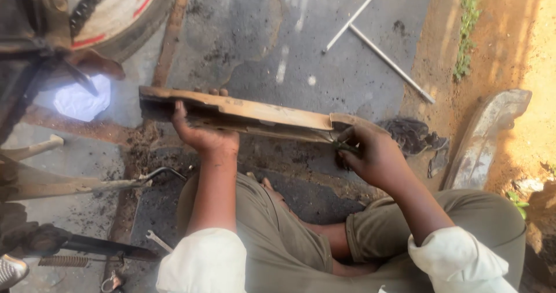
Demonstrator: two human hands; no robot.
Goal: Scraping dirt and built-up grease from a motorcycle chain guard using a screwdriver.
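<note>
While two hands [202,134] [370,157] grip — one guard [243,113].

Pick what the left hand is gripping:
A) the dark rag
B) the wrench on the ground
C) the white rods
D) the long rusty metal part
D: the left hand wraps the end of the long rusty metal part, thumb in front and fingertips over the top edge.

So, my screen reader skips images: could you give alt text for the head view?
A seated person holds a long rusty metal channel, left hand gripping its left end, right hand working at its right end. Rods, a rag and a spanner lie around.
</note>
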